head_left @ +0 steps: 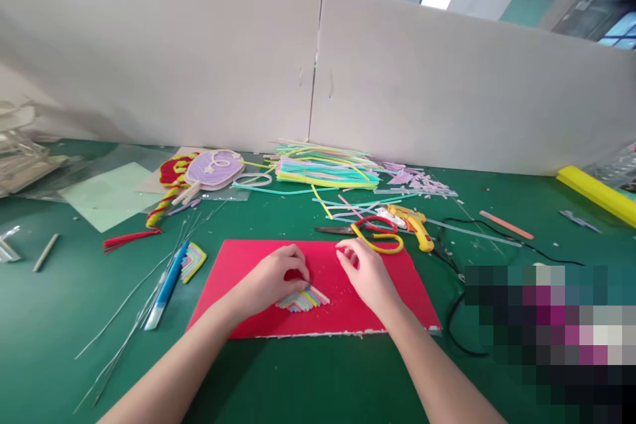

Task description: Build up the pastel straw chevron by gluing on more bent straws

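A fan-shaped piece of pastel pipe cleaners (304, 299), striped in chevrons, lies on the red board (248, 318). My left hand (278, 275) is closed at its upper edge, thumb and index finger pinching there. Just to the right, my right hand (366, 271) hovers over the board with its fingers curled and thumb close to the index finger; anything between them is too small to make out. Scissors (380, 235) with red and yellow handles lie at the board's far edge, beyond my right hand. A yellow glue gun (415, 222) rests behind them.
Bundled pipe cleaners (325, 172) and lilac offcuts (412, 177) lie by the white partition (199, 53). To the left are a similar striped piece (193, 262), a blue glue tube (171, 285), thin wires (119, 338) and a lilac craft shape (213, 171). A black cord (452, 318) curves right.
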`<state>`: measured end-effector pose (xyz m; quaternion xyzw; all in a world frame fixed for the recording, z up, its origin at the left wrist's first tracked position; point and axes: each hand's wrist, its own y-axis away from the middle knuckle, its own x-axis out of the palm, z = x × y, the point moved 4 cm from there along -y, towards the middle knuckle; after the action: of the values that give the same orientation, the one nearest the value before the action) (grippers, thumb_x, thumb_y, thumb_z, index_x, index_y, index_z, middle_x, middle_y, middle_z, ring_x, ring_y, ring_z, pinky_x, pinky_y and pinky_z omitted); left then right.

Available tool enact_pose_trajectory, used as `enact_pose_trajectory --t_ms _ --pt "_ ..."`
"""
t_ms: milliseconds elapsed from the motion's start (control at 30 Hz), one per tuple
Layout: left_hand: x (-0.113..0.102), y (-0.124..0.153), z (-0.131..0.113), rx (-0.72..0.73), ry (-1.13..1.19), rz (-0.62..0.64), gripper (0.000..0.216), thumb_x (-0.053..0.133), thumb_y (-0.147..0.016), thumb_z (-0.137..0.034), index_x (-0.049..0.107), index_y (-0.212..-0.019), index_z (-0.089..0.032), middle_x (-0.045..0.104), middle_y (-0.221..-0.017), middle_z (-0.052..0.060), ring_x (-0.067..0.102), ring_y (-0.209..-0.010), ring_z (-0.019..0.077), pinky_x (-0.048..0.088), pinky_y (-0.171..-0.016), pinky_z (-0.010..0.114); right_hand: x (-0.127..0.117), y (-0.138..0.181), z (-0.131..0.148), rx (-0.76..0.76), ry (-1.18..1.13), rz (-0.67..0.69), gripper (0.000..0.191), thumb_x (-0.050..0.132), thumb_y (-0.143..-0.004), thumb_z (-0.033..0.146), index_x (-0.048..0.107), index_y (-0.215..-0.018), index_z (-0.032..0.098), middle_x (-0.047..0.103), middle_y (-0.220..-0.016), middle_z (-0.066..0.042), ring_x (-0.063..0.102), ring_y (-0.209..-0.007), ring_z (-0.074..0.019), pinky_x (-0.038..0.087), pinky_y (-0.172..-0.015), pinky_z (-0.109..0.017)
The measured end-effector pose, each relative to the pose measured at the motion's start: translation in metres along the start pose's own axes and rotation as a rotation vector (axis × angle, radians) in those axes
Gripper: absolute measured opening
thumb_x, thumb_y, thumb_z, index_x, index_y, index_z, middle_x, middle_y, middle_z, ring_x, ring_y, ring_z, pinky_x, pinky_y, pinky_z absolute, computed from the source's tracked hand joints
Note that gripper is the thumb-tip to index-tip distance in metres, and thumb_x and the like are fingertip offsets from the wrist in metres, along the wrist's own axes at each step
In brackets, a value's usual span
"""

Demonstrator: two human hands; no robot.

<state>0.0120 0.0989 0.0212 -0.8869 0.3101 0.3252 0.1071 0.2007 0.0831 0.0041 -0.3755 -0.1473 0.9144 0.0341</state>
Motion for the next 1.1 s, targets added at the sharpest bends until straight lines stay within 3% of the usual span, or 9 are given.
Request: enact_pose_trajectory --t_ms 200,433,633,800,933,1100 --pt "-0.001 0.001 0.0 -0.127 0.076 -0.051 0.009 0.05 -0.08 -0.02 0.059 -0.079 -0.02 0.063 -0.086 0.002 0.06 -0.078 0.0161 0.046 -0.067 0.025 -0.003 0.004 0.017 -0.002 -0.046 0.089 0.018 0.043 -0.092 0.026 0.06 -0.09 0.022 0.065 -0.089 -0.006 0.062 -0.083 -0.0192 0.048 -0.072 -0.029" --pt "-0.005 0.001 0.013 -0.166 0.2 -0.227 0.01 0.048 -0.084 -0.026 0.055 -0.085 -0.02 0.065 -0.083 0.001 0.061 -0.078 0.0156 0.047 -0.07 0.025 0.013 0.007 0.012 0.187 -0.44 0.227 0.025 0.044 -0.092 0.04 0.06 -0.091 0.021 0.067 -0.075 -0.003 0.065 -0.069 -0.0163 0.051 -0.063 -0.026" --pt "-0.001 0.0 0.017 -0.148 0.312 -0.238 0.016 0.05 -0.083 -0.028 0.059 -0.092 -0.019 0.066 -0.087 0.003 0.063 -0.081 0.0171 0.049 -0.071 0.027 0.021 0.008 0.014 0.226 -0.629 0.199 0.023 0.059 -0.083 0.038 0.061 -0.099 0.021 0.068 -0.085 -0.003 0.067 -0.08 -0.0158 0.054 -0.073 -0.027" --pt "0.005 -0.003 0.019 -0.17 0.399 -0.234 0.022 0.052 -0.083 -0.031 0.059 -0.1 -0.019 0.065 -0.078 0.001 0.064 -0.075 0.0169 0.049 -0.067 0.026 0.022 0.007 0.012 0.233 -0.662 0.177 0.02 0.06 -0.082 0.036 0.063 -0.095 0.021 0.067 -0.083 -0.002 0.066 -0.075 -0.0143 0.055 -0.069 -0.027" --pt "0.006 -0.005 0.02 -0.157 0.422 -0.242 0.021 0.054 -0.082 -0.033 0.063 -0.094 -0.018 0.068 -0.083 0.003 0.064 -0.077 0.017 0.049 -0.068 0.025 0.022 0.006 0.01 0.24 -0.669 0.174 0.019 0.063 -0.079 0.036 0.065 -0.092 0.021 0.069 -0.086 -0.003 0.066 -0.08 -0.016 0.055 -0.073 -0.028" --pt "0.005 -0.005 0.02 -0.151 0.448 -0.246 0.019 0.057 -0.081 -0.034 0.066 -0.087 -0.018 0.071 -0.084 0.003 0.065 -0.079 0.018 0.05 -0.069 0.025 0.02 0.005 0.01 0.249 -0.674 0.141 0.016 0.065 -0.078 0.036 0.067 -0.084 0.022 0.069 -0.078 -0.001 0.067 -0.072 -0.016 0.055 -0.071 -0.029"
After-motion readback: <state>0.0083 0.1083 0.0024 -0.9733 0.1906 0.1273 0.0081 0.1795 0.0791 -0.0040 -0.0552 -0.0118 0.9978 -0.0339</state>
